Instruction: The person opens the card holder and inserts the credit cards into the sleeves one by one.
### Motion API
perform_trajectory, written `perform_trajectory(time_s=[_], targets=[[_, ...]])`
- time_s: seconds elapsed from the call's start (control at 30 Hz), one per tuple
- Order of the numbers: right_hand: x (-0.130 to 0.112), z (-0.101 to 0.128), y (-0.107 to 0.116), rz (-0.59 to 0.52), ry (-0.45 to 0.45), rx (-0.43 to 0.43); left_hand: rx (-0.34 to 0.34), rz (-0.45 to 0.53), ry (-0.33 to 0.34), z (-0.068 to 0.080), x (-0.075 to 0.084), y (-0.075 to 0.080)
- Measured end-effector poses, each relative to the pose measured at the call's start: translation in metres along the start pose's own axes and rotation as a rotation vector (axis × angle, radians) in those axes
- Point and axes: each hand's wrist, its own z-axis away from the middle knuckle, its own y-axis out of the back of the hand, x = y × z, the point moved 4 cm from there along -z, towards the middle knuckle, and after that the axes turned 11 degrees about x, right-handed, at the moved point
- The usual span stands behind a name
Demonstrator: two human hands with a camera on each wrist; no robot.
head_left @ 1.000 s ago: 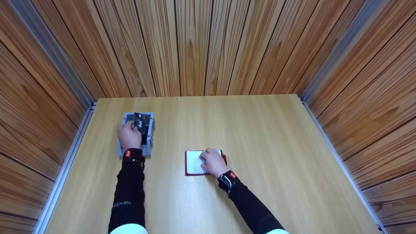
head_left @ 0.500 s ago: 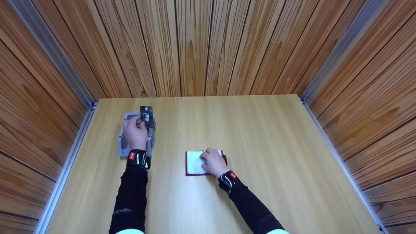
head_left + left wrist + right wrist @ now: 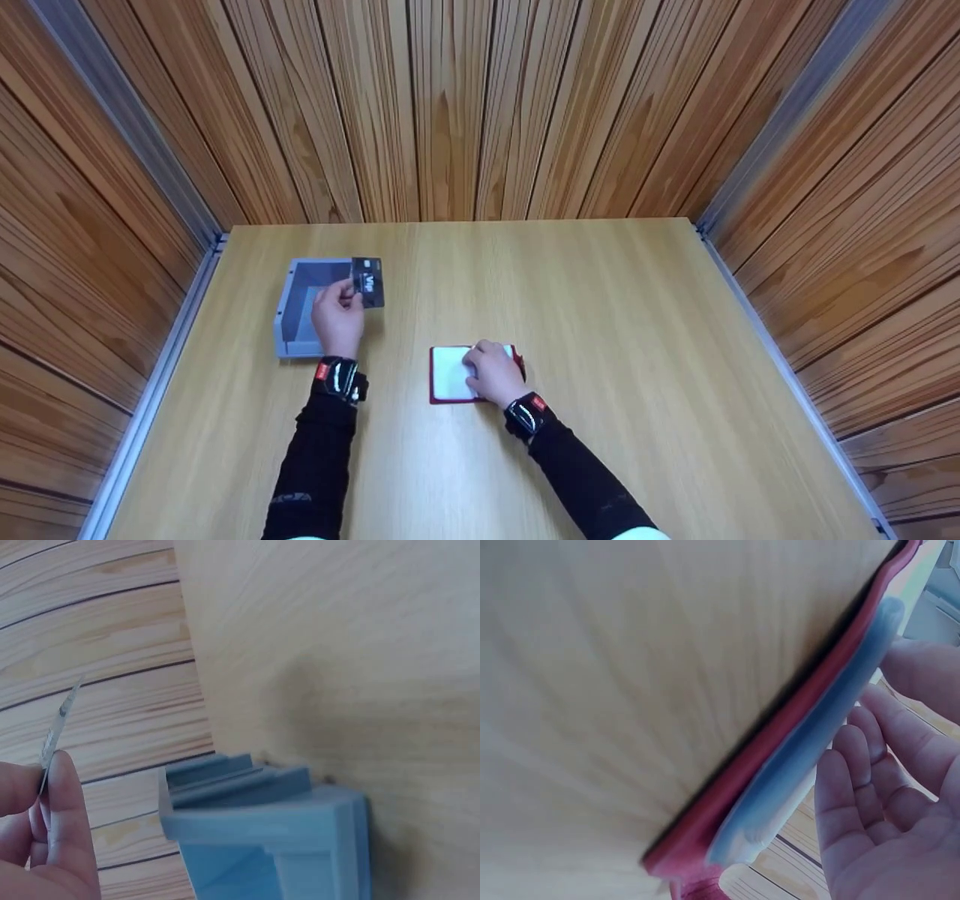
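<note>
My left hand (image 3: 337, 319) pinches a black card (image 3: 367, 283) with white "VIP" lettering between thumb and fingers, above the right side of a grey-blue bin (image 3: 300, 349). Seen nearly edge-on in the left wrist view, the card (image 3: 56, 731) sticks up from the fingertips. A red-covered card holder (image 3: 450, 375) with pale sleeves lies on the table, opened flat. On its right half is my right hand (image 3: 495, 375), thumb and index fingertips together at a sleeve. The right wrist view shows those fingers (image 3: 911, 735) curled against the bluish sleeves (image 3: 802, 742); the exact grip is partly hidden.
The wooden table (image 3: 600, 337) carries the bin at the back left and the card holder near the middle. Plank walls (image 3: 450, 112) close off the back and both sides, with metal rails (image 3: 161, 337) along the edges.
The left hand has lifted the black card out of the bin and carried it rightward, past the bin's right wall. The right hand and card holder stay in place.
</note>
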Motion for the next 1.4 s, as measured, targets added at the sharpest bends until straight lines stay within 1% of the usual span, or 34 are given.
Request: perform_trajectory(time_s=[0.2, 0.4, 0.5, 0.6, 0.73, 0.87, 0.97, 1.03, 1.13, 1.23, 1.4], targets=[[0.001, 0.000, -0.001, 0.001, -0.008, -0.003, -0.049, -0.008, 0.001, 0.010, -0.002, -0.007], [0.002, 0.000, -0.001, -0.009, -0.019, 0.000, -0.126, -0.011, 0.026, 0.025, 0.000, -0.013], [0.001, -0.001, 0.000, -0.009, -0.016, 0.001, -0.155, -0.003, 0.024, 0.030, 0.001, -0.016], [0.000, -0.001, 0.000, -0.012, -0.015, 0.000, -0.165, 0.000, 0.023, 0.034, 0.000, -0.019], [0.000, -0.001, 0.001, -0.028, -0.012, 0.012, -0.166, -0.027, 0.024, 0.039, -0.002, -0.021], [0.000, -0.001, 0.003, -0.041, -0.003, 0.038, -0.204, -0.044, 0.058, 0.046, -0.002, -0.025], [0.001, -0.002, 0.006, -0.068, 0.000, 0.053, -0.222, -0.031, 0.068, 0.053, -0.002, -0.027], [0.001, -0.003, 0.008, -0.101, -0.003, 0.060, -0.220, -0.018, 0.064, 0.057, -0.002, -0.028], [0.003, -0.004, 0.010, -0.163, -0.027, 0.063, -0.208, 0.007, 0.045, 0.063, -0.002, -0.031], [0.006, -0.004, 0.009, -0.209, -0.069, 0.060, -0.212, 0.021, 0.059, 0.069, -0.002, -0.034], [0.006, -0.007, 0.013, -0.253, -0.143, 0.076, -0.251, 0.025, 0.128, 0.080, -0.002, -0.038]])
